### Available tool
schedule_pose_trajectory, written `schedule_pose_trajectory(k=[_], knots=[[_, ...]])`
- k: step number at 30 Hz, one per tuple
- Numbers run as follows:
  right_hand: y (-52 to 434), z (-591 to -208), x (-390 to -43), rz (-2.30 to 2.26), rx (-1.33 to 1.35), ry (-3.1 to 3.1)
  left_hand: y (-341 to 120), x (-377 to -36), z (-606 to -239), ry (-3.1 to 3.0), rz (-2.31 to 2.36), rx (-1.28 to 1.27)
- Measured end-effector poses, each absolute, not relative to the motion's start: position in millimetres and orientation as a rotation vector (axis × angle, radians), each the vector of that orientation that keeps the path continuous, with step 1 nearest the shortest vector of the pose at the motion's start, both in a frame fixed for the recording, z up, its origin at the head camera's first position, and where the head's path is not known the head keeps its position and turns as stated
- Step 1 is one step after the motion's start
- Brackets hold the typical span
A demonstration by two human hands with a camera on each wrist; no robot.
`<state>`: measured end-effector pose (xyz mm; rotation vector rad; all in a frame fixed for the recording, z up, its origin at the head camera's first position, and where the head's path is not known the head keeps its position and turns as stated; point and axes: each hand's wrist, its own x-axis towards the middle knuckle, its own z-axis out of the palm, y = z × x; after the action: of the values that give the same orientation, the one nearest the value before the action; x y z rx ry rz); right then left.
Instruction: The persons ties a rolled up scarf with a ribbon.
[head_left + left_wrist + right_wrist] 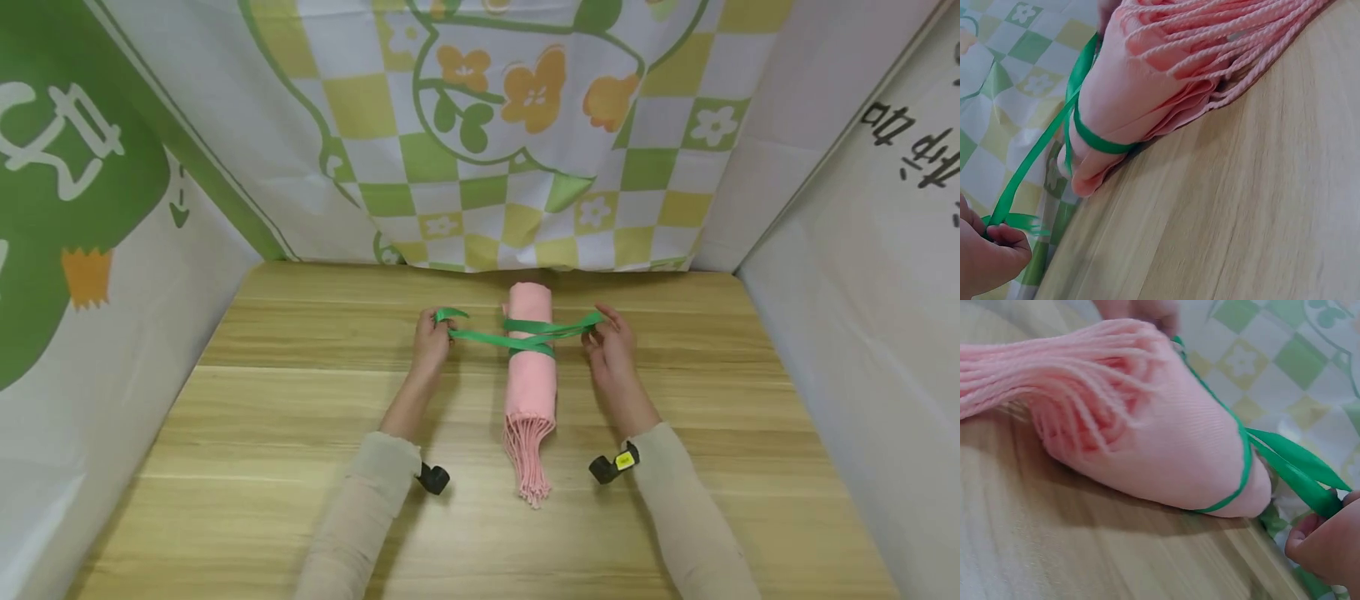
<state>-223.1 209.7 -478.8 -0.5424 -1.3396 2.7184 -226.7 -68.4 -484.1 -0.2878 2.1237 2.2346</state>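
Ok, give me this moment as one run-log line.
left hand: pinches green ribbon end | right hand: pinches other end | ribbon: wrapped round rolled pink fringed scarf | scarf: lying on wooden table

The head camera looked down and forward from above over the wooden table point(300, 433). Both wrist cameras sat low and close on opposite sides, sharing the rolled pink fringed cloth point(1141, 94) bound with green ribbon point(1291, 465).

a light wooden table point(300, 417) bears a rolled pink scarf point(531, 375), seemingly ribbon-bound, fringe toward the person.
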Motion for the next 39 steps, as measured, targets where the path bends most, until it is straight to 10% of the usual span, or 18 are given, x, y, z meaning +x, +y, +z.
schedule_pose_trajectory(k=[39], knots=[[283.1,-494.7,-206.1,3.041,-0.604,-0.38,-124.3,-213.8,-500.1,1.689,2.425,-0.36]])
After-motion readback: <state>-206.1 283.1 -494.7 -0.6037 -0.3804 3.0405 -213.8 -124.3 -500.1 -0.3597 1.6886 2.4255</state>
